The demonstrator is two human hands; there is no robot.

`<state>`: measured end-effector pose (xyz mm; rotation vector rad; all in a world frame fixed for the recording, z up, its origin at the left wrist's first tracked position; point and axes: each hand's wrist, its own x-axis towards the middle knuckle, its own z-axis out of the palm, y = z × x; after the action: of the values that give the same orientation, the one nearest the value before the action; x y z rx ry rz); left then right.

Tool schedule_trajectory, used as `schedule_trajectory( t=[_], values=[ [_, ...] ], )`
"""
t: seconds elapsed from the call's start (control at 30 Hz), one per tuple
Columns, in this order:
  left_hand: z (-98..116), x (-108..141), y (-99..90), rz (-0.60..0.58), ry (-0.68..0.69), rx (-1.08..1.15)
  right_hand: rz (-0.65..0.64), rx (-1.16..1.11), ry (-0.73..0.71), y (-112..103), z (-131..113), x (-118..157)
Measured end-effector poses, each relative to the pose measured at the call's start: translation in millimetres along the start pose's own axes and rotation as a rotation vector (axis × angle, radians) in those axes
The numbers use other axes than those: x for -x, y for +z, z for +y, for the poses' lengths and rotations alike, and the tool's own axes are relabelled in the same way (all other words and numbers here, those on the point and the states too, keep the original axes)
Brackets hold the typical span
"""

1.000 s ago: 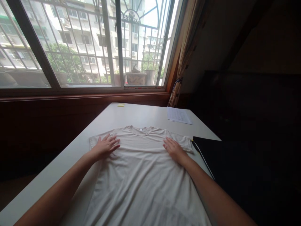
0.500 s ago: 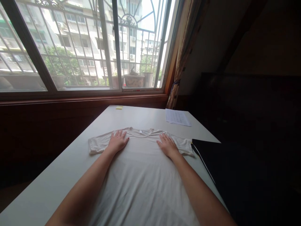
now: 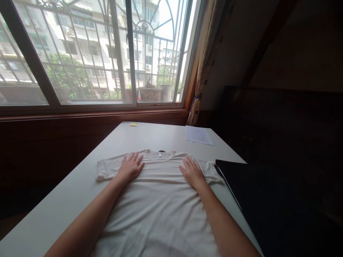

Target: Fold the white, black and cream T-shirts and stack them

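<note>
A white short-sleeved T-shirt (image 3: 158,200) lies spread on the white table (image 3: 66,200), its neckline toward the window and its lower part running out of the bottom of the view. My left hand (image 3: 131,167) rests flat near the left shoulder, fingers spread. Near the right shoulder my right hand (image 3: 192,172) lies on the cloth, palm down with the fingers stretched out. Wrinkles run across the chest between and below the hands. A small dark round thing (image 3: 161,151) shows at the back of the collar.
Printed sheets (image 3: 199,135) lie at the table's far right, a small yellow note (image 3: 133,124) at the far left. A black flat item (image 3: 235,178) covers the right edge beside the right sleeve. Behind the table are a barred window and a tied curtain (image 3: 194,105).
The view has shifted slightly. The shirt's collar and both hands sit a little lower in view, more crosswise wrinkles show on the chest, and the dark round thing now shows behind the collar.
</note>
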<state>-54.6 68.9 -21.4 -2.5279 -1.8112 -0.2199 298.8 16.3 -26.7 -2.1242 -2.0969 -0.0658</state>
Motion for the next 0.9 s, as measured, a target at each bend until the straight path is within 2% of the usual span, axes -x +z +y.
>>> schedule_trajectory(
  t=[0.27, 0.43, 0.67, 0.9],
  values=[
    [-6, 42, -0.7, 0.000, -0.003, -0.040, 0.037, -0.006, -0.005, 3, -32, 43],
    [-10, 59, 0.0, -0.036, -0.017, -0.047, -0.015, -0.025, 0.006, 0, -35, 55],
    [-13, 39, -4.9, -0.049, -0.016, -0.029, -0.115, -0.043, -0.005, -8, 1, 20],
    [-25, 16, -4.0, -0.063, -0.024, -0.006, -0.078, -0.033, 0.041, -1, 44, -4]
  ],
)
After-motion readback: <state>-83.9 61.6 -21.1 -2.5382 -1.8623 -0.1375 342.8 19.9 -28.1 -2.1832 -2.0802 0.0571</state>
